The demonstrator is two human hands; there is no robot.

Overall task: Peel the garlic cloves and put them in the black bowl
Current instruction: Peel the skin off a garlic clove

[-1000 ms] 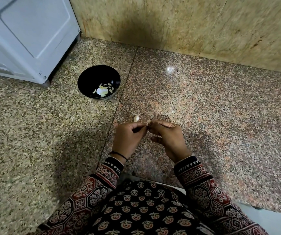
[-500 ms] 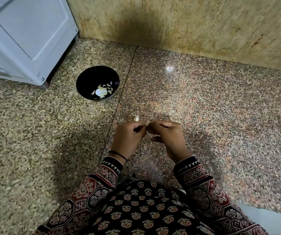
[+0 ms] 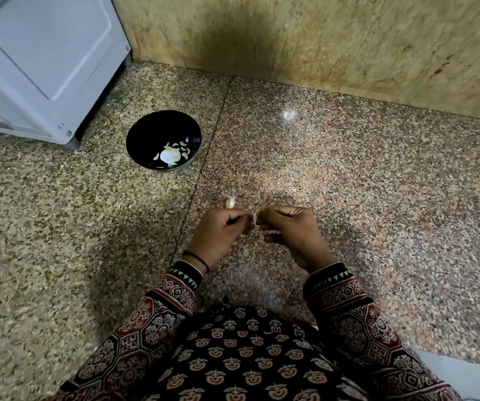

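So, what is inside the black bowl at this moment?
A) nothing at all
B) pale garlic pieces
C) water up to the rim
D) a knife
B: pale garlic pieces lie at the bottom of the black bowl, while the left hand and the right hand pinch another clove away from it.

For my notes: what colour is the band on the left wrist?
Black; the thin cord band shows best in the head view.

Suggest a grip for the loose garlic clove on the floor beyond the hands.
Likely pinch the loose clove across its narrow sides from above: it is small and lies low on the floor, leaving no underside to hook. The left hand is nearest.
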